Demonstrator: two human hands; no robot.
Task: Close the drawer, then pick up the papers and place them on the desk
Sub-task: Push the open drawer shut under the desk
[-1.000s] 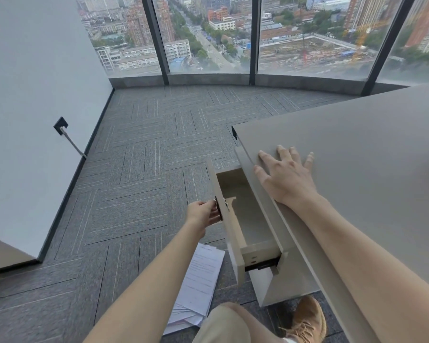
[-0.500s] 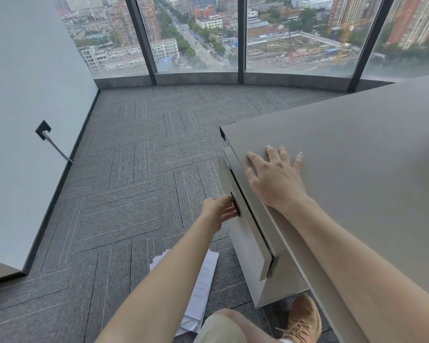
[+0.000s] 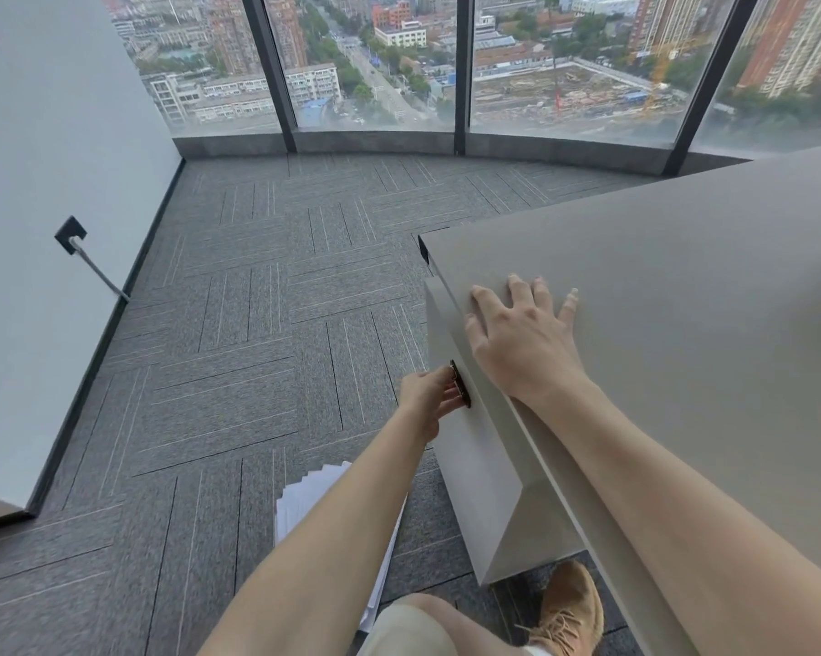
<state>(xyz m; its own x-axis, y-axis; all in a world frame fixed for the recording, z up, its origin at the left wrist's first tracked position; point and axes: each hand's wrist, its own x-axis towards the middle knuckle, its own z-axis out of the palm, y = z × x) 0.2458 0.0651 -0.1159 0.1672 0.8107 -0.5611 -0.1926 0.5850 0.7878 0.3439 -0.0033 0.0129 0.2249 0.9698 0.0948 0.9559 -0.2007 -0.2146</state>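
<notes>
A: In the head view, where does the left hand (image 3: 431, 400) sit?

B: It is at the front of the drawer (image 3: 474, 447), its fingers curled around the small dark handle (image 3: 460, 384), grasping it. The drawer front lies flush with the pedestal under the desk (image 3: 683, 286), so the drawer reads as shut.

A: And the right hand (image 3: 524, 340)?

B: It lies flat on the desk top, palm down, fingers spread and holding nothing. It rests just above and beyond the left hand, close to the desk edge over the drawer.

A: Where are the papers (image 3: 304, 501)?

B: On the grey carpet (image 3: 257, 362), below and nearer the person than the left hand. The left forearm crosses over them, so only a fanned white corner and a strip past the arm show.

A: Anything else near the hands?

B: A tan laced shoe (image 3: 570, 608) stands on the carpet beside the pedestal's base, well below the right hand, with a knee in pale trousers (image 3: 408, 627) next to it.
</notes>
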